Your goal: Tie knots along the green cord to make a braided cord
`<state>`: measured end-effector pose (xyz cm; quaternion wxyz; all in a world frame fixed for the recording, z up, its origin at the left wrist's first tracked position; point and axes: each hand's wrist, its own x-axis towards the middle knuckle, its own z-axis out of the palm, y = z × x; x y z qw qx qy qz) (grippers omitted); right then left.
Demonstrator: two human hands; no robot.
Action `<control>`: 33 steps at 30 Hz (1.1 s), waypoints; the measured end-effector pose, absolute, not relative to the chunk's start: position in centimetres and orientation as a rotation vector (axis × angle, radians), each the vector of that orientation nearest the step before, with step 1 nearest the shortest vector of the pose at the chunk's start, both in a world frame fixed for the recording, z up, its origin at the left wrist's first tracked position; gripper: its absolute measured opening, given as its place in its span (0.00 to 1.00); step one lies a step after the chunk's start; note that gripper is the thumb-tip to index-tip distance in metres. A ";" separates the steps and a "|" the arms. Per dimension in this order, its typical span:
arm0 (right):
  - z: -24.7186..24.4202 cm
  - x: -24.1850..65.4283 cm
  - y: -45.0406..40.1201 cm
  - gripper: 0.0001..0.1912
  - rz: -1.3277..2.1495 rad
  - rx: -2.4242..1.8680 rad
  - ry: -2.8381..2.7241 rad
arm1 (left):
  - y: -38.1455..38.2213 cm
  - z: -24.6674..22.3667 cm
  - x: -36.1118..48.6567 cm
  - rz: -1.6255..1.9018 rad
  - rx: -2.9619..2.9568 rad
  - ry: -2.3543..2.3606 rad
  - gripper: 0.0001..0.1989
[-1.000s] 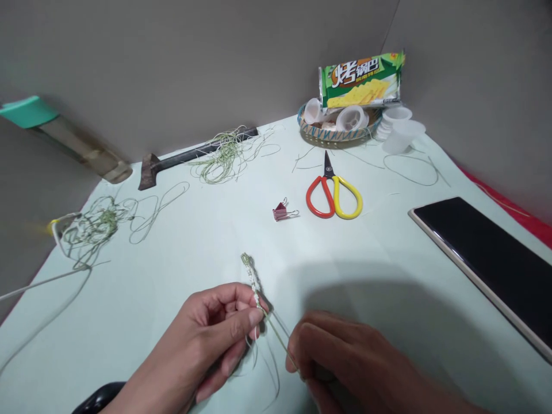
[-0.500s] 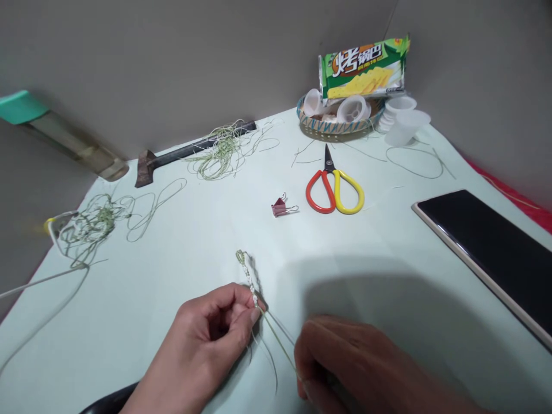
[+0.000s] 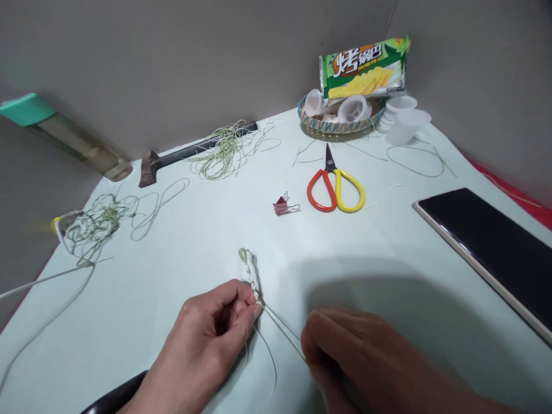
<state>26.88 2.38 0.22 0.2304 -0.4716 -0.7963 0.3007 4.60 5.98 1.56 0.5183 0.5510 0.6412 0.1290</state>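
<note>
Between the thumb and forefinger of my left hand [image 3: 211, 339] is the lower end of a thin braided cord [image 3: 249, 273], white and green with a small green loop at its tip. My right hand [image 3: 349, 356] is closed, a little blurred, on a green thread [image 3: 287, 335] stretched from the braid; its fingertips are partly hidden. Another loose thread end [image 3: 269, 351] hangs in a curve below my left hand. Beyond the braid lie a dark red binder clip [image 3: 282, 205] and scissors [image 3: 336, 190] with one red and one yellow handle.
Tangled green cord [image 3: 222, 152] lies over a hammer [image 3: 181, 155] at the back; another tangle [image 3: 106, 221] is at left, near a teal-lidded container [image 3: 77, 141]. A basket [image 3: 334, 127] with plastic cups and a snack packet [image 3: 366, 69] stands behind. A phone [image 3: 487, 247] lies at right.
My right hand has shifted slightly right and up, with the green thread still stretched from the braid. My left hand keeps its pinch; the whole view has moved slightly.
</note>
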 end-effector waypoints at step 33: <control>-2.6 25.9 1.9 0.37 0.017 -0.561 -2.756 | 3.4 2.8 2.6 0.388 1.290 1.440 0.24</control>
